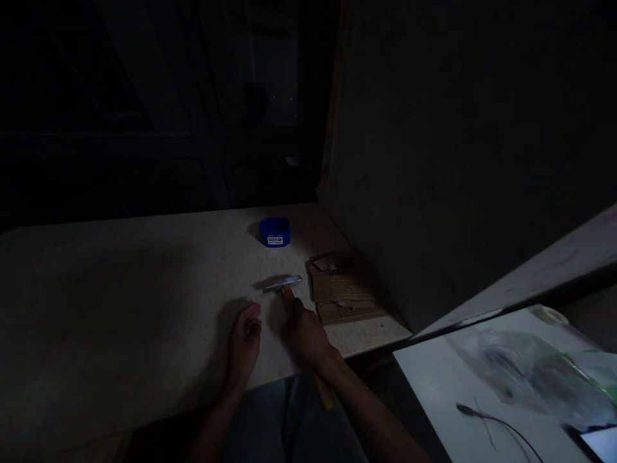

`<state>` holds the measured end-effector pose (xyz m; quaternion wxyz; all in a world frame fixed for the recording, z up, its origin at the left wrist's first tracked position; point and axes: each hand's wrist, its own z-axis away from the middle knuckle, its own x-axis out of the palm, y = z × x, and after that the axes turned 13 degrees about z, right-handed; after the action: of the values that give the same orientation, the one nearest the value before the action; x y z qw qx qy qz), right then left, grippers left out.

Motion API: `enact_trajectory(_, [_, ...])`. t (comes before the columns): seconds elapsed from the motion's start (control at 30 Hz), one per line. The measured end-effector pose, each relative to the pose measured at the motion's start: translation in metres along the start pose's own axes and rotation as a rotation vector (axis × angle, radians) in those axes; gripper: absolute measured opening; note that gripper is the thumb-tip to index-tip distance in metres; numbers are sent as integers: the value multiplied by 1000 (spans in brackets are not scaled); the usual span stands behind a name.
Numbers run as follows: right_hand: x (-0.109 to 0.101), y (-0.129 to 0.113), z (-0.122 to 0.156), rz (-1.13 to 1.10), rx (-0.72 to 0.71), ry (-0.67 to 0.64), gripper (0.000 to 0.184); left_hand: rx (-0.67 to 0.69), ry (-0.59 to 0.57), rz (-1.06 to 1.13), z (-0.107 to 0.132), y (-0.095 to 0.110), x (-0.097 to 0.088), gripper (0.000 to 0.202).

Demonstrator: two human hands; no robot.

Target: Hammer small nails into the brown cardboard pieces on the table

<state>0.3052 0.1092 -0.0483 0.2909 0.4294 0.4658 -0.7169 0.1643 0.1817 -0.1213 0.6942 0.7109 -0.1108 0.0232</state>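
Observation:
A hammer with a metal head and a wooden handle (322,391) is gripped in my right hand (307,337). Its head points away from me, low over the pale table (159,289). To the left, my left hand (244,341) has its fingers curled in a pinch; whatever is between the fingertips is too small and dark to make out. Beyond the hammer head stands a blue open container (274,233) with a white label. Just right of the hammer lie pieces of brown cardboard (344,289) with small dark metal bits on top.
A dark upright panel (434,161) borders the table on the right. Lower right, a white surface (424,366) carries a clear plastic bag (525,373), a thin cable (506,422) and the corner of a lit screen (600,444). The background is very dark.

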Motion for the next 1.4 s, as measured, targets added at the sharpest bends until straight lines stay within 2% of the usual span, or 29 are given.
enact_trajectory(0.17, [3,-15,-16,65,55,24,41,-1,-136,-151,6,-2,0,36])
enact_trajectory(0.3, [2,-18,-22,78,89,25,42,32,-207,-180,11,-9,6,45])
enact_trajectory(0.5, [2,-18,-26,47,122,9,49,-16,-188,-202,17,-16,11,49])
enact_trajectory(0.77, [3,-19,-27,85,176,2,44,-52,-208,-188,30,-9,16,49])
enact_trajectory(0.87, [4,-17,-29,95,192,0,46,-96,-222,-186,36,-7,19,51])
enact_trajectory(1.03, [4,-13,-30,161,194,18,36,-184,-195,-110,51,5,26,57])
enact_trajectory(1.2, [1,-11,-30,282,178,59,35,-447,-193,107,71,19,35,75])
enact_trajectory(1.3, [-5,-9,-29,315,145,47,37,-549,-160,201,83,15,38,79])
enact_trajectory(1.4, [-8,-6,-28,308,130,25,37,-534,-160,225,90,6,38,76])
